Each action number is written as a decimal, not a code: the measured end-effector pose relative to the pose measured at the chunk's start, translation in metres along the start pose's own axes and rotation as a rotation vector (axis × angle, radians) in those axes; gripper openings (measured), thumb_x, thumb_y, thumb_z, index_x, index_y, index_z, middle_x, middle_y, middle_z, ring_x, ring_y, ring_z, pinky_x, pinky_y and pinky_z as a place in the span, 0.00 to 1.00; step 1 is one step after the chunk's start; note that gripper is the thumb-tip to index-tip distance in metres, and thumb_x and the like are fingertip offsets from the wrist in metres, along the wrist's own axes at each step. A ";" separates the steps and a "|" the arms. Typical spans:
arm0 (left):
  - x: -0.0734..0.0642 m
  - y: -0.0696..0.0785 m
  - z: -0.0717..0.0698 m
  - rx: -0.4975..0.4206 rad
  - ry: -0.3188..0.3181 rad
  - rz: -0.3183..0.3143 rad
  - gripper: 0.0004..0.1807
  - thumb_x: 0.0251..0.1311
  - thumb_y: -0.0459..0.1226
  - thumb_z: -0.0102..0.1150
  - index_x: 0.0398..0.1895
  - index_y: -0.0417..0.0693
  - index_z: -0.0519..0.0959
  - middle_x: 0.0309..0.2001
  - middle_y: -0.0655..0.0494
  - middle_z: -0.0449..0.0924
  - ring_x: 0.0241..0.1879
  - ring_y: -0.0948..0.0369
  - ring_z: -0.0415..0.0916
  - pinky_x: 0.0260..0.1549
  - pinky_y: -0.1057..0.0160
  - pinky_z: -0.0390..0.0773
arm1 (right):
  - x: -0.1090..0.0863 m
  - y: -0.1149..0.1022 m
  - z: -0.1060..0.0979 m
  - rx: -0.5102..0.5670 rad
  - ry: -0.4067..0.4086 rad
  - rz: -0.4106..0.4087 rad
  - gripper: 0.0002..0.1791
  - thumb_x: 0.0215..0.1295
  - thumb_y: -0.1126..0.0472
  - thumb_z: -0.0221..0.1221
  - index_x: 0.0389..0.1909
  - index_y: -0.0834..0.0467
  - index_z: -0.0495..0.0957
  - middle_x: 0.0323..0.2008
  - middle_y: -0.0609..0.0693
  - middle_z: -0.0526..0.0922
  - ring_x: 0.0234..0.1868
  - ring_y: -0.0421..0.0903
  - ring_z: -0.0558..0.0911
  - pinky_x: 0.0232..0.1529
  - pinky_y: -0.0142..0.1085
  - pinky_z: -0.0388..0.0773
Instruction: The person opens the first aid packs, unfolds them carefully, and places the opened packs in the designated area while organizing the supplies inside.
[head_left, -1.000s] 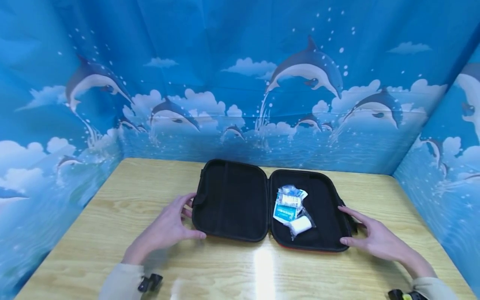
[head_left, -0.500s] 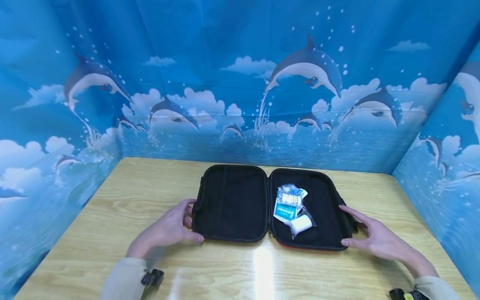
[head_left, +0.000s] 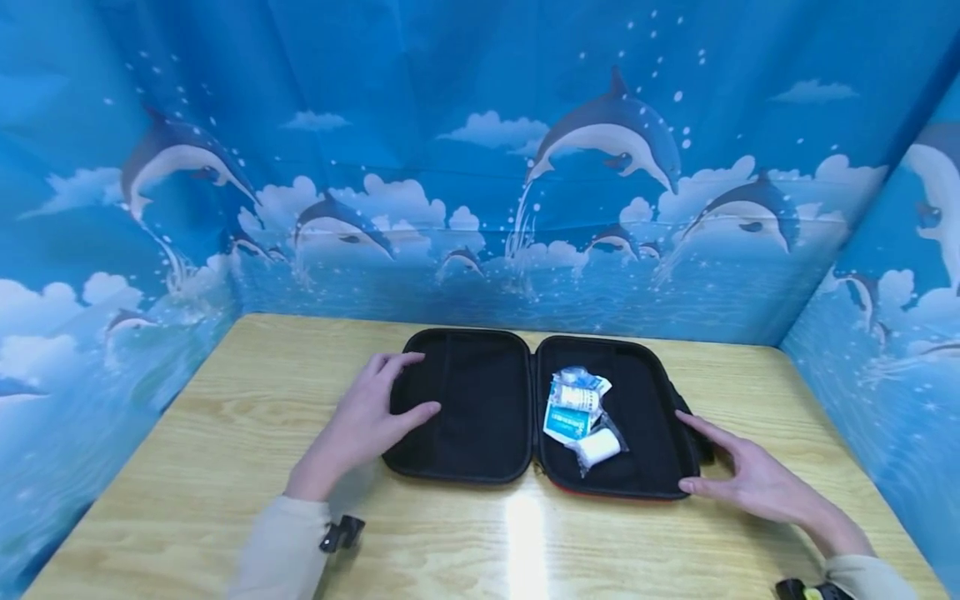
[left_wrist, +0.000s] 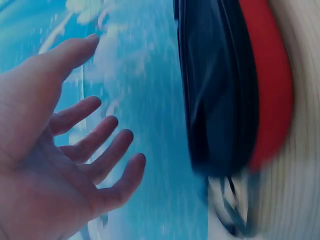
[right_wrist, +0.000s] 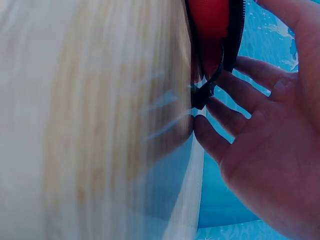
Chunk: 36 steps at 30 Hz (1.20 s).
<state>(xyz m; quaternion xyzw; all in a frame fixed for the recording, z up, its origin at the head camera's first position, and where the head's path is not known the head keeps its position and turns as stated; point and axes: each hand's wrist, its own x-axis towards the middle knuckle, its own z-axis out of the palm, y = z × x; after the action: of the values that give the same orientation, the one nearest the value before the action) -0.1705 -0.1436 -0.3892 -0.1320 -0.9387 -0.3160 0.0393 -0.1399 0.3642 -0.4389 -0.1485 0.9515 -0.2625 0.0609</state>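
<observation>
A black zip case (head_left: 480,408) with a red outside lies spread flat on the table, its two halves side by side. In the head view, my left hand (head_left: 367,421) is over the left half's outer edge; in the left wrist view its fingers (left_wrist: 117,172) are spread, apart from the case and holding nothing. My right hand (head_left: 757,479) rests at the case's right edge, thumb and index finger touching the rim. Its fingers (right_wrist: 242,92) reach out loosely beside a black strap (right_wrist: 204,92). The right half holds a white wrapped roll (head_left: 598,448), a teal packet (head_left: 567,422) and another clear-wrapped roll (head_left: 576,397).
Light wood table (head_left: 247,417) surrounds the case. Behind it and at both sides hangs a blue dolphin-print curtain (head_left: 420,275). A small black device (head_left: 342,533) sits at my left wrist.
My left hand has left the case's left edge and moved up and right over it. The left half has settled slightly lower. My right hand stays at the right edge.
</observation>
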 end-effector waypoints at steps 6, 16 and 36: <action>0.009 0.035 0.030 -0.055 -0.014 0.135 0.33 0.61 0.52 0.70 0.68 0.55 0.74 0.62 0.54 0.75 0.61 0.53 0.76 0.61 0.46 0.78 | 0.000 -0.001 0.000 -0.006 -0.002 0.002 0.50 0.60 0.43 0.71 0.80 0.41 0.56 0.73 0.67 0.67 0.70 0.71 0.69 0.59 0.43 0.76; 0.025 0.080 0.081 -0.100 -0.162 0.228 0.28 0.65 0.54 0.66 0.65 0.58 0.77 0.58 0.56 0.77 0.56 0.58 0.78 0.53 0.54 0.82 | -0.001 -0.001 0.003 0.034 0.014 -0.013 0.50 0.60 0.44 0.72 0.80 0.40 0.57 0.73 0.66 0.68 0.70 0.71 0.69 0.55 0.12 0.59; 0.042 0.121 0.127 0.045 -0.277 0.300 0.27 0.65 0.61 0.60 0.65 0.65 0.77 0.59 0.61 0.78 0.55 0.62 0.77 0.46 0.61 0.79 | -0.002 0.000 0.003 0.083 0.005 -0.006 0.49 0.61 0.47 0.71 0.80 0.38 0.56 0.74 0.68 0.65 0.70 0.71 0.66 0.56 0.09 0.55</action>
<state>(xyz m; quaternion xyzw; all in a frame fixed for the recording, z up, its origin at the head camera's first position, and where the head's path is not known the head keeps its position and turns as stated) -0.1764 0.0349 -0.4139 -0.3116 -0.9117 -0.2645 -0.0408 -0.1376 0.3628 -0.4416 -0.1480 0.9396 -0.3021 0.0637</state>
